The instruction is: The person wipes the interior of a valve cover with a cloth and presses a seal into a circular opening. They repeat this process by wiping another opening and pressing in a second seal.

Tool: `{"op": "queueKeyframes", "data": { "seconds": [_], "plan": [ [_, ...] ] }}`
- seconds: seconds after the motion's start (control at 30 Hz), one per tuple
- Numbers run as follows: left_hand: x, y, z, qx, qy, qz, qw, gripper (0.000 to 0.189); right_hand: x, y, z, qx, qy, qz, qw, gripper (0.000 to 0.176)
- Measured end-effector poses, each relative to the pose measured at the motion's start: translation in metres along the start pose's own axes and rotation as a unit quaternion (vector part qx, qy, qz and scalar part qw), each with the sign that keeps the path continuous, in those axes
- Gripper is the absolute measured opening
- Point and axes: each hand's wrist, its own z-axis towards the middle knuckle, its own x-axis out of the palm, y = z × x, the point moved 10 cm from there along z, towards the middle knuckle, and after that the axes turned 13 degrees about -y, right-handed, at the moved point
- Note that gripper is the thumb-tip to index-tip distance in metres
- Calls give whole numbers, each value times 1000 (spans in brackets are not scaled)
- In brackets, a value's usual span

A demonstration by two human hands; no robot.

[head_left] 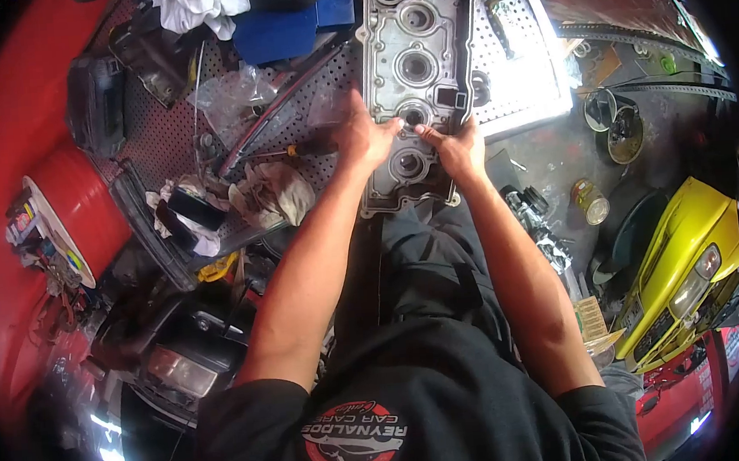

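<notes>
A grey metal valve cover (382,80), with its hollow inner side facing me, stretches from the top of the view down to my lap. My left hand (366,138) grips its left edge, fingers mostly hidden, and the thumb lies on a round tube seal (414,116) in the cover. Across from it, my right hand (460,149) holds the right edge, its thumb reaching to the same seal. Both thumb tips nearly meet there. More round openings line up above and below the seal.
Left of the cover, a perforated metal table (157,130) carries plastic bags, crumpled rags (271,193), a phone (196,207) and a screwdriver (300,150). A red drum (85,212) stands farther left. On the right floor are a can (590,201) and a yellow bumper (668,270).
</notes>
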Motion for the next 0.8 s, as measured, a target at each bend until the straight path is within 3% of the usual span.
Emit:
{"op": "queueKeyframes", "data": {
  "seconds": [0.33, 0.43, 0.57, 0.8],
  "plan": [
    [-2, -4, -1, 5, 6, -37, 999, 109, 4, 0, 3, -25, -5, -14, 1000, 57],
    [-3, -6, -2, 9, 15, -56, 998, 109, 0, -14, 8, -11, -25, -84, 996, 69],
    [2, -2, 0, 34, -43, -13, 998, 106, -1, -2, 2, 3, -26, -109, 994, 79],
    [-3, -7, -4, 15, -27, -41, 999, 97, 1, -12, 7, 10, -17, -96, 995, 80]
  ]
}}
